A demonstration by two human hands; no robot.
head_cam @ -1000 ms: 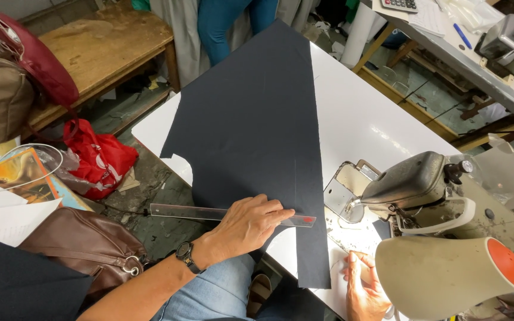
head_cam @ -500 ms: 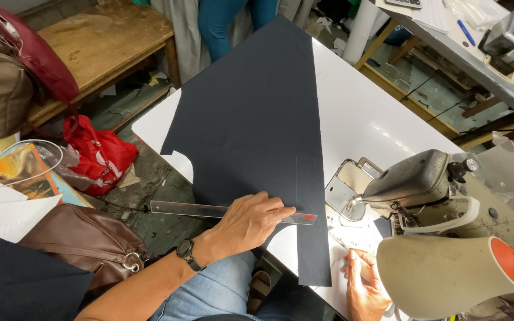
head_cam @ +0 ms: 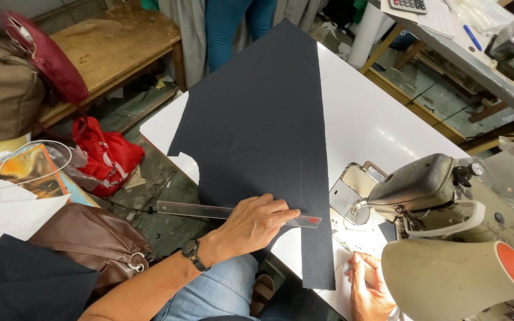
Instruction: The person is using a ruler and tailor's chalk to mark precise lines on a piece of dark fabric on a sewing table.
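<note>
A large piece of dark navy fabric [head_cam: 257, 125] lies flat on a white table [head_cam: 376, 119]. Across its near end rests a clear plastic ruler [head_cam: 194, 209]. My left hand [head_cam: 254, 223], with a black watch on the wrist, presses flat on the ruler. A faint chalk line runs up the fabric near its right edge. My right hand [head_cam: 367, 291] sits at the table's near edge below the sewing machine [head_cam: 447, 226], fingers curled; whether it holds something small I cannot tell.
A brown handbag [head_cam: 90, 244] lies at my left knee, a red bag [head_cam: 105, 154] on the floor beyond. A wooden bench [head_cam: 114, 47] holds more bags. A person in blue trousers [head_cam: 233, 30] stands behind the table. A second bench with a calculator stands upper right.
</note>
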